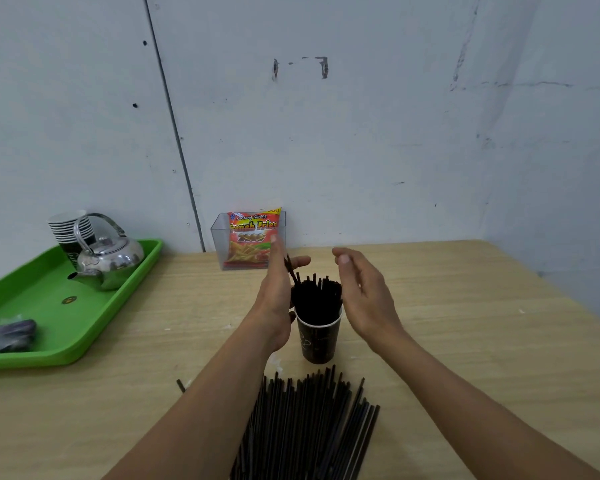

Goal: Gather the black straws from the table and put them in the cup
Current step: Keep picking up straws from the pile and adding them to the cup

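Note:
A black paper cup (318,339) stands mid-table, packed with upright black straws (317,297). My left hand (278,292) is at the cup's left side, fingers straight, its palside against the straw bundle, with one stray straw leaning by the thumb. My right hand (364,292) hovers to the right of the straws, fingers relaxed, holding nothing. A large fan of loose black straws (305,427) lies on the table in front of the cup, between my forearms. One short straw piece (181,385) lies apart at the left.
A green tray (49,341) at the left carries a metal kettle (108,261), a stack of paper cups (70,230) and a wrapped dark bundle (7,332). A clear box with a snack packet (253,240) stands against the wall behind the cup.

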